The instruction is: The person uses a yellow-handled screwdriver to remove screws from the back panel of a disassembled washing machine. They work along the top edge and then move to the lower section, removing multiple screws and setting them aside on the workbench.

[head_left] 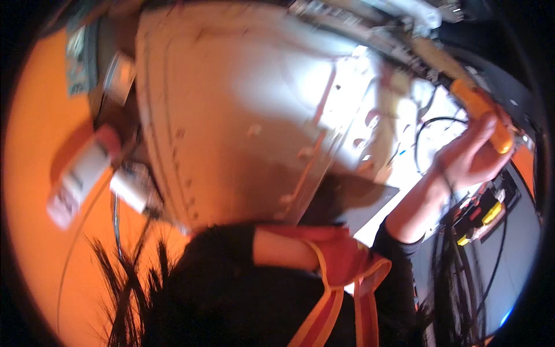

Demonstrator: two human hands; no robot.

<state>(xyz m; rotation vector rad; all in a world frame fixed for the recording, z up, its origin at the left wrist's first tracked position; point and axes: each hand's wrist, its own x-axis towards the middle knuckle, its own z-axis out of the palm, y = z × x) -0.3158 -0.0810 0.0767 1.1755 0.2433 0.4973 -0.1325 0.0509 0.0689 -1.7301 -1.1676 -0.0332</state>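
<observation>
My right hand (471,153) is at the right side, closed around the thick orange handle of a tool (477,103). Dark and tan parts lie beyond the handle, but blur hides the tool's working end and its exact kind. A thin black cable (425,130) loops close to that hand. My left forearm (283,250) crosses low in front of my body. It runs into red cloth with orange edging (341,257), which hides my left hand and its fingers.
A large, pale, brightly lit work surface (231,110) fills the middle. Left of it, over an orange floor, are a white cylinder with pinkish ends (84,179) and a smaller white object (130,188). Cluttered equipment (370,34) lines the far edge. Yellow-and-black items (488,217) lie right.
</observation>
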